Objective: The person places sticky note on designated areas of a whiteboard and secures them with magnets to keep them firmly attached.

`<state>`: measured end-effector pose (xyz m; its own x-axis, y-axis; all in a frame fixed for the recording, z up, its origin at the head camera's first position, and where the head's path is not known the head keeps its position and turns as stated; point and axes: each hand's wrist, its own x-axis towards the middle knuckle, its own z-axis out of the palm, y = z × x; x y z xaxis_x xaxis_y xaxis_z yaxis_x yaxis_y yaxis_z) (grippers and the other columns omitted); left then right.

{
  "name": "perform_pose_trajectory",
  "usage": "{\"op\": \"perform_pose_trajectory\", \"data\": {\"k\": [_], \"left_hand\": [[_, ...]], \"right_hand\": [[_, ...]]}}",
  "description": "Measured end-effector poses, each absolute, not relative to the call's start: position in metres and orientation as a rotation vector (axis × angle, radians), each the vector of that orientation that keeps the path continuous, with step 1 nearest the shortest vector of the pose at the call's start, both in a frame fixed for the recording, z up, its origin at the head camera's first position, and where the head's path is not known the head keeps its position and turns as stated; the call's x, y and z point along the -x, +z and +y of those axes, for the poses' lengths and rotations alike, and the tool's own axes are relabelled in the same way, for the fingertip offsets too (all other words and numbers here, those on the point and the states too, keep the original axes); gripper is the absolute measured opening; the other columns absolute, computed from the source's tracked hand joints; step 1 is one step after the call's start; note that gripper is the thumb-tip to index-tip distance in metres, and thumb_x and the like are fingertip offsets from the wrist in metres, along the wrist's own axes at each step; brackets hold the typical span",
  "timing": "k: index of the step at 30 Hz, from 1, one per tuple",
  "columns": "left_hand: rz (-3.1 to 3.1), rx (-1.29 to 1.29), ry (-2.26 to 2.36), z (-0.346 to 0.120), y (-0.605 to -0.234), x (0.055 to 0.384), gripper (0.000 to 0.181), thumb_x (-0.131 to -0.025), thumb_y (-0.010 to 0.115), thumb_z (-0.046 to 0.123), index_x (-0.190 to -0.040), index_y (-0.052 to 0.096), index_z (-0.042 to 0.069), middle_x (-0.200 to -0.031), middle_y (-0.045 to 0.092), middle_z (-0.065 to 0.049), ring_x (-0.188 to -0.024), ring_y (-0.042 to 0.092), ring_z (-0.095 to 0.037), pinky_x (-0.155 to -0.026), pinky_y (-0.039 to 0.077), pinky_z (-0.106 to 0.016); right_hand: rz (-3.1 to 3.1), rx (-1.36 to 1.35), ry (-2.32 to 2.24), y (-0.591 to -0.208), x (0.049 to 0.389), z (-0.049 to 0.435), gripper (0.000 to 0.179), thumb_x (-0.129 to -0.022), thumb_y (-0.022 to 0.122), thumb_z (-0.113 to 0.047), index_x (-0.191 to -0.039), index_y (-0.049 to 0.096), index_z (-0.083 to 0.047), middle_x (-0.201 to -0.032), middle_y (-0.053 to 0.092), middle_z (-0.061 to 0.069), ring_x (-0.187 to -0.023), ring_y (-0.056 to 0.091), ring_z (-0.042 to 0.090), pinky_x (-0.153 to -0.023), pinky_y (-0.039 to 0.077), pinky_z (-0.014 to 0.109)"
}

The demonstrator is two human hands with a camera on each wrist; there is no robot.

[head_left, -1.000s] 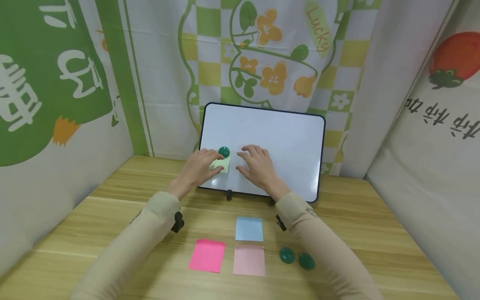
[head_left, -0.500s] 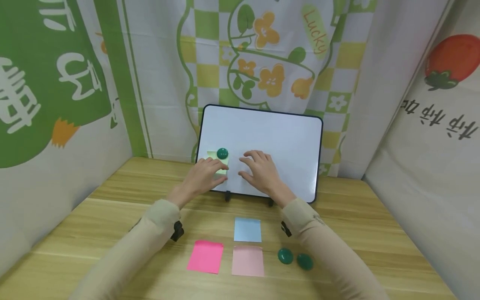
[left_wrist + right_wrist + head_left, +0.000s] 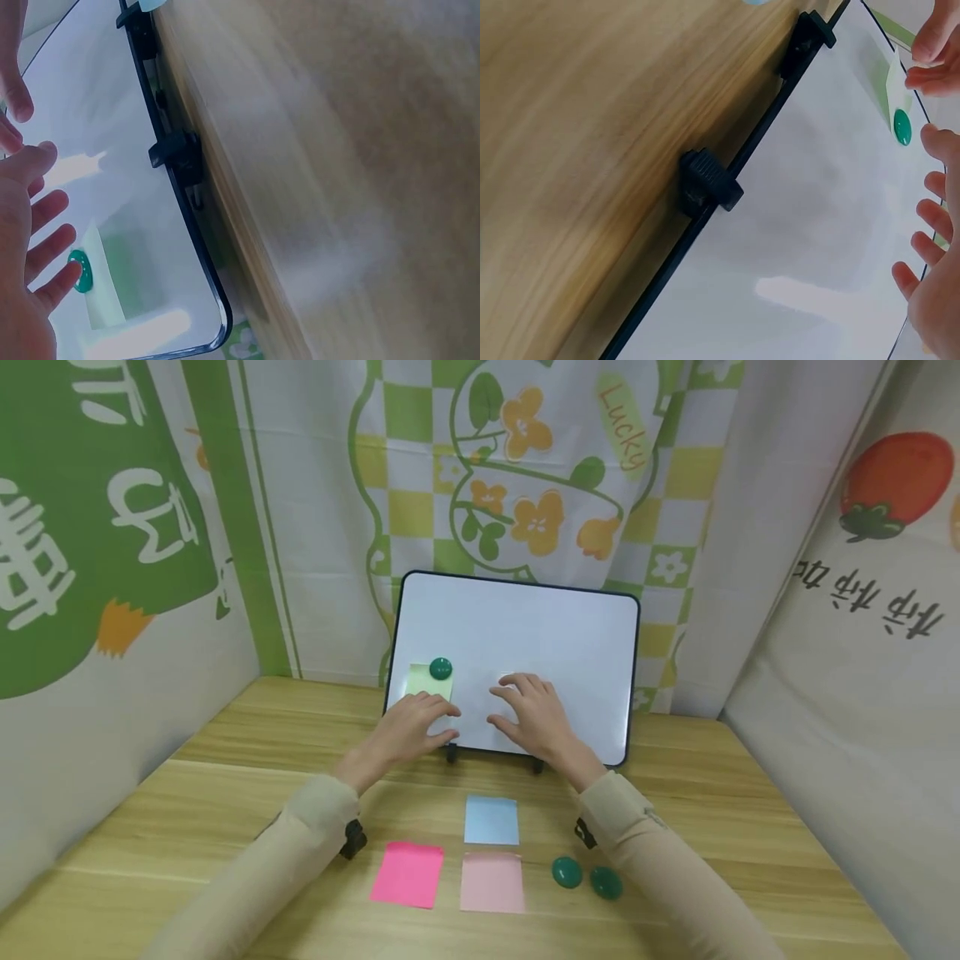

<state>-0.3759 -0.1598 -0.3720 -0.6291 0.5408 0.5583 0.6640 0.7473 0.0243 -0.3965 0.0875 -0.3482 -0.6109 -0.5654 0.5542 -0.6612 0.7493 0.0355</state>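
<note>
A pale green sticky note [image 3: 429, 681] hangs on the lower left of the whiteboard [image 3: 517, 627], with a round green magnet [image 3: 440, 668] at its upper right corner. My left hand [image 3: 408, 727] is in front of the board just below the note, fingers spread and holding nothing. To its right, my right hand [image 3: 534, 718] is before the board's lower middle, fingers loosely bent, also with nothing in it. In the left wrist view the note [image 3: 101, 281] stands out from the board along one edge.
On the wooden table [image 3: 225, 793] lie a blue sticky note [image 3: 491, 820], a hot pink one [image 3: 407, 875] and a light pink one [image 3: 492, 882]. Two green magnets [image 3: 567, 872] lie to their right. Black stand feet [image 3: 709, 180] hold the board's lower edge; a patterned curtain hangs behind.
Both hands have drawn back and down from the board, the left one off the note and magnet, the right one slightly rightward. The note and magnet stay on the board.
</note>
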Motion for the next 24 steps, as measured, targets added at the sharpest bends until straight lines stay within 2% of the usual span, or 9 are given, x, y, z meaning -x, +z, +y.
{"op": "perform_pose_trajectory", "data": {"k": [8, 15, 24], "left_hand": [[-2.429, 0.953, -0.337, -0.156, -0.378, 0.365, 0.031, -0.092, 0.071, 0.032, -0.115, 0.070, 0.011, -0.112, 0.072, -0.003, -0.101, 0.066, -0.023, -0.090, 0.054, -0.041], [-2.484, 0.967, -0.349, -0.156, -0.383, 0.353, 0.033, -0.091, 0.071, 0.034, -0.116, 0.070, 0.012, -0.117, 0.071, -0.002, -0.112, 0.064, -0.023, -0.096, 0.052, -0.045], [-2.504, 0.993, -0.307, -0.157, -0.388, 0.341, 0.033, -0.090, 0.071, 0.036, -0.115, 0.070, 0.014, -0.115, 0.071, 0.000, -0.107, 0.065, -0.019, -0.094, 0.052, -0.042]], "right_hand": [[-2.423, -0.932, 0.292, -0.353, 0.386, 0.101, 0.044, -0.091, 0.072, -0.038, -0.127, 0.067, -0.013, -0.134, 0.058, 0.007, -0.128, 0.050, 0.029, -0.103, 0.044, 0.048], [-2.468, -0.946, 0.321, -0.360, 0.375, 0.115, 0.044, -0.091, 0.071, -0.040, -0.127, 0.067, -0.014, -0.135, 0.057, 0.007, -0.128, 0.049, 0.028, -0.105, 0.043, 0.048], [-2.466, -1.015, 0.347, -0.366, 0.360, 0.127, 0.043, -0.089, 0.073, -0.038, -0.124, 0.069, -0.014, -0.133, 0.059, 0.008, -0.127, 0.051, 0.031, -0.104, 0.043, 0.052]]}}
